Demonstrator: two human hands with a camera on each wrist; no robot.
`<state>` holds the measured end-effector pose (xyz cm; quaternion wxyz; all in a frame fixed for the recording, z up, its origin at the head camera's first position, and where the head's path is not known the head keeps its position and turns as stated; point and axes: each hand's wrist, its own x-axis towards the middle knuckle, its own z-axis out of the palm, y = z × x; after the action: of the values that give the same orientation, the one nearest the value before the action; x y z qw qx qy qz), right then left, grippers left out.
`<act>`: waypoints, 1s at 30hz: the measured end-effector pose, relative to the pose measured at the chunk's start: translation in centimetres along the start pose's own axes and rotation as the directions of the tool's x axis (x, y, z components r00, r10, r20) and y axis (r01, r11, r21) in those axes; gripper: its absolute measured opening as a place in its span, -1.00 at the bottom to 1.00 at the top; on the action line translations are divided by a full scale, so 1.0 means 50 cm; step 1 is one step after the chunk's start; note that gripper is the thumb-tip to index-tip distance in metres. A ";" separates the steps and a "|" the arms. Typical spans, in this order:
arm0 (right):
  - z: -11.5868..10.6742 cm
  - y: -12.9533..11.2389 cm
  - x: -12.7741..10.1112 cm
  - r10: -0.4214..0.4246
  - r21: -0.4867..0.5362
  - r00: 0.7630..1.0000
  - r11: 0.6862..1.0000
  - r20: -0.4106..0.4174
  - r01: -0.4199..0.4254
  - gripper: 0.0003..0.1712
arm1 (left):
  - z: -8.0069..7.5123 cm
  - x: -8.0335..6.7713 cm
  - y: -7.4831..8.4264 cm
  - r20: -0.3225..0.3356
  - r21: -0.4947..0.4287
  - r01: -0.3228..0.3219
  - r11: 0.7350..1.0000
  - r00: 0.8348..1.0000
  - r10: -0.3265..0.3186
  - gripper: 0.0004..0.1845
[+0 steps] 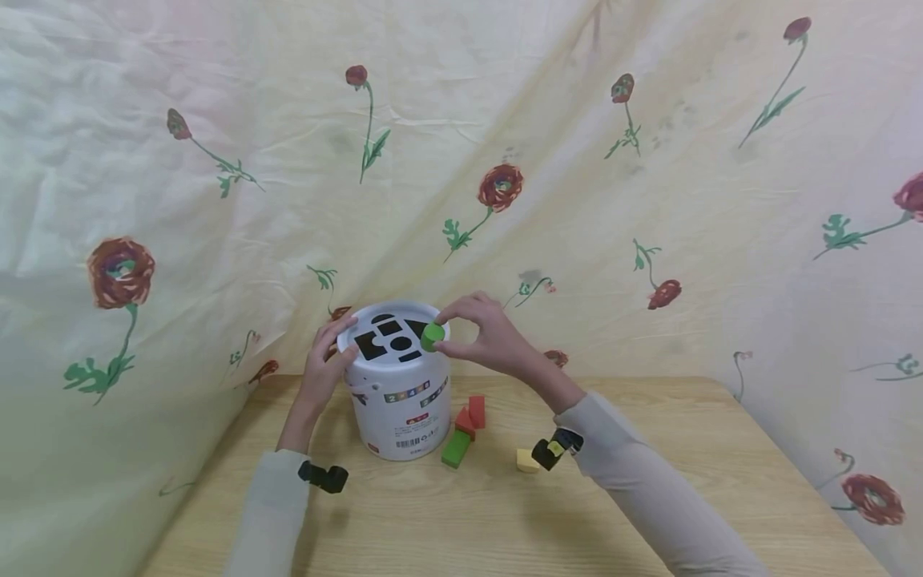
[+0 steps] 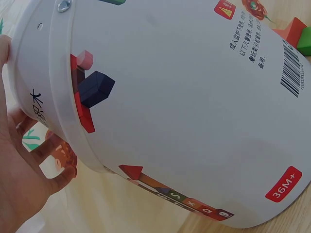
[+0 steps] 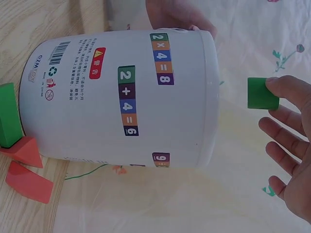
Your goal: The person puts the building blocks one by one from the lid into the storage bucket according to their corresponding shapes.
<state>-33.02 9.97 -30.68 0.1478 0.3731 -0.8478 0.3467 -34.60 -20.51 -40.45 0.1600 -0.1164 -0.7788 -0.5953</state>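
Green cylinder (image 1: 433, 336) pinched above the right edge of the white bucket (image 1: 375, 413)

Landmark: the bucket, which stood upright on the wooden tabletop (image 1: 418, 521); sides as seen by the wearer. Its lid (image 1: 405, 311) was on and showed several dark openings, among them a round one (image 1: 401, 344).

Right hand (image 1: 490, 340): grasped the cylinder between thumb and index finger, the other fingers spread. The right wrist view showed a gap between cylinder and bucket.

Left hand (image 1: 322, 369): at the bucket's left side, fingers relaxed and spread, grasping nothing in a closed grip; thumb and fingers rested against the lid's edge.

Loose pieces, all to the right of the bucket: a green block (image 1: 456, 449) lay just beside its base; a red triangular block (image 1: 465, 425) lay by the green one, likewise close to the base; a second red block (image 1: 477, 411) lay a little farther out. Contact of these with the bucket could not be told. A pale yellow block (image 1: 528, 460) lay farther from the bucket than the others.

Behind the bucket hung a pale cloth (image 1: 433, 120) with red flowers.
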 end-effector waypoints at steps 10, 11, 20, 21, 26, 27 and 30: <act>0.018 -0.006 0.019 -0.031 -0.035 0.999 0.999 0.011 0.032 -0.61 | 0.000 -0.007 0.005 -0.011 0.015 -0.016 1.000 1.000 0.016 -0.40; 0.019 -0.007 0.020 -0.033 -0.035 0.999 0.999 0.008 0.033 -0.61 | 0.000 -0.006 0.005 -0.011 0.016 -0.017 1.000 1.000 0.017 -0.40; 0.031 -0.017 0.041 -0.025 -0.057 1.000 0.998 0.004 0.025 -0.61 | 0.000 -0.002 -0.001 -0.019 0.027 -0.028 0.999 0.999 0.028 -0.42; 0.033 -0.018 0.044 -0.023 -0.062 1.000 0.998 0.005 0.024 -0.61 | 0.000 -0.002 -0.002 -0.017 0.025 -0.029 0.999 0.999 0.029 -0.42; 0.040 -0.024 0.054 0.001 -0.094 1.000 0.996 0.020 0.000 -0.59 | 0.000 -0.002 -0.004 -0.013 0.021 -0.024 0.999 1.000 0.024 -0.41; 0.041 -0.025 0.056 0.010 -0.102 1.000 0.995 0.025 -0.008 -0.59 | 0.000 -0.002 -0.004 -0.012 0.021 -0.022 1.000 1.000 0.022 -0.41; 0.047 -0.026 0.061 0.031 -0.128 0.999 0.991 0.038 -0.026 -0.58 | 0.000 -0.002 -0.004 -0.012 0.023 -0.016 1.000 1.000 0.016 -0.41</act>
<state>-34.13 6.10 -30.20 0.1494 0.3576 -0.8761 0.2867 -34.60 -20.58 -40.66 0.1710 -0.1171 -0.7837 -0.5855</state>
